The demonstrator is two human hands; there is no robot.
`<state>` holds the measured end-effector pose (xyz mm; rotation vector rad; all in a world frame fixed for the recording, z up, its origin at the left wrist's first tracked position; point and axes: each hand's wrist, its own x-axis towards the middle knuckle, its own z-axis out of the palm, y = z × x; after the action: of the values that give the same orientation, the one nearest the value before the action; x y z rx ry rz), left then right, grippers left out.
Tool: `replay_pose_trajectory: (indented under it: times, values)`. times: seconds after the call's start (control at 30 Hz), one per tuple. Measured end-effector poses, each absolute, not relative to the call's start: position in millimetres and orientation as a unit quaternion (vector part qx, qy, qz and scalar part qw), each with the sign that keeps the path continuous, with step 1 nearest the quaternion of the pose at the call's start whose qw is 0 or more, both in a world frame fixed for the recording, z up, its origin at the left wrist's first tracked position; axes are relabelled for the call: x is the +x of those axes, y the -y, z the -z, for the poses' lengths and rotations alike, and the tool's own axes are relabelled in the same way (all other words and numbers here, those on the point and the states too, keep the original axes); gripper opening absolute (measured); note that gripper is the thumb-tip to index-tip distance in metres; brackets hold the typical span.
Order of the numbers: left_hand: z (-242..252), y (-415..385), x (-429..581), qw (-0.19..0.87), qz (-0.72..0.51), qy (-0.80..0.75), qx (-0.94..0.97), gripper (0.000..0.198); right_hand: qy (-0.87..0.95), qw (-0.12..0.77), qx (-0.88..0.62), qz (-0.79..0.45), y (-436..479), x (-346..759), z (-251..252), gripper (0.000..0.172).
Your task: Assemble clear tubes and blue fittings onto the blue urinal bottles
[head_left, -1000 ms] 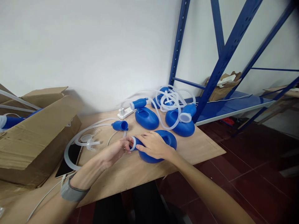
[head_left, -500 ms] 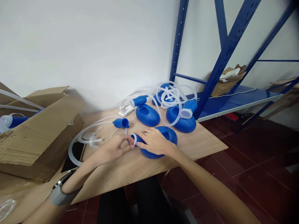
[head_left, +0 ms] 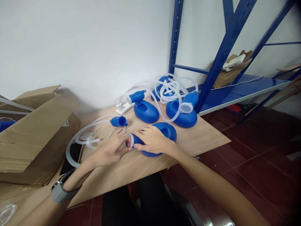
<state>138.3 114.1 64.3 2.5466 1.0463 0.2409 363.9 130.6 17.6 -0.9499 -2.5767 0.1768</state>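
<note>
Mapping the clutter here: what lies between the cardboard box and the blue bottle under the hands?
In the head view: a looped clear tube, a clear fitting, a dark phone and the left hand at the bottle's neck.

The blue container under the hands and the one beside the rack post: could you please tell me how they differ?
The near container has the left hand and right hand at its neck; the far container sits untouched. The near container's neck points left, while the far container's open mouth faces the camera. Clear tubing drapes over the far container, none over the near container. Both are blue, with white-ringed necks.
</note>
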Motion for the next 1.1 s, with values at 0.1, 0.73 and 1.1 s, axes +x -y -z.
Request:
replay_pose_trajectory:
  times: [0.1, 0.73, 1.1]
  values:
    - [-63, -115, 136, 0.197, -0.084, -0.363, 0.907, 0.022, 0.920, 0.198, -0.334, -0.054, -132, 364, -15, 0.052]
    - [-60, -114, 128, 0.256, -0.062, -0.343, 0.902, 0.021, 0.918, 0.210, -0.337, -0.020, -134, 362, -9, 0.058]
    - [-60, -105, 123, 0.185, -0.105, -0.326, 0.921, 0.018, 0.921, 0.212, -0.327, -0.012, -133, 362, -6, 0.050]
